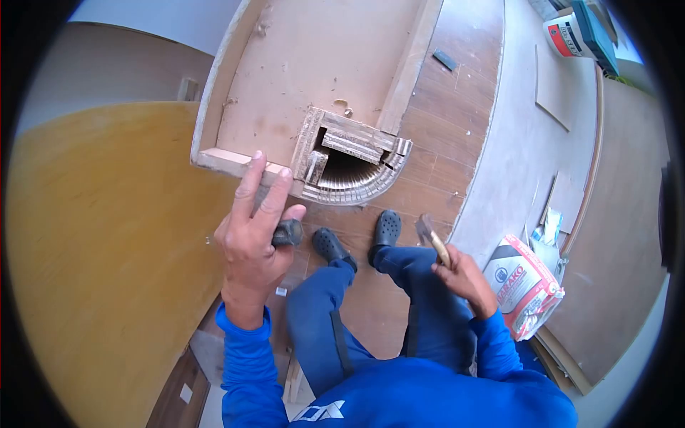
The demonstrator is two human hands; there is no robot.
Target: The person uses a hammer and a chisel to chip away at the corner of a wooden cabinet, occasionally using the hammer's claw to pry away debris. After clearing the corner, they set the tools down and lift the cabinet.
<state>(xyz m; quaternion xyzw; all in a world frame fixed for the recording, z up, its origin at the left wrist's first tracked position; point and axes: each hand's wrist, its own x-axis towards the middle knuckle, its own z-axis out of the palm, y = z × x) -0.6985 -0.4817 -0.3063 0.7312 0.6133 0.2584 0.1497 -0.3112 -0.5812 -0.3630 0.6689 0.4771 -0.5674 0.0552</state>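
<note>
My left hand (255, 239) rests its index and middle fingertips on the near edge of a wooden panel frame (242, 161). Its thumb and other fingers close round a dark, thick cylindrical object (288, 232), partly hidden by the palm. Low on the right, my right hand (464, 278) grips a tool with a pale wooden handle and a flat greyish head (431, 235), pointing up and left, apart from the panel. A curved corner piece (360, 191) with ribbed inner wall surrounds a dark opening. Inside lies a layered wood block (353, 146).
A large yellowish board (107, 250) leans at left. On the right are a red-and-white bag (517, 282), a white bucket (567, 36) and leaning boards (606, 235). A small dark block (444, 59) lies on the wood floor (442, 135). My feet in grey clogs (387, 228) stand below the corner.
</note>
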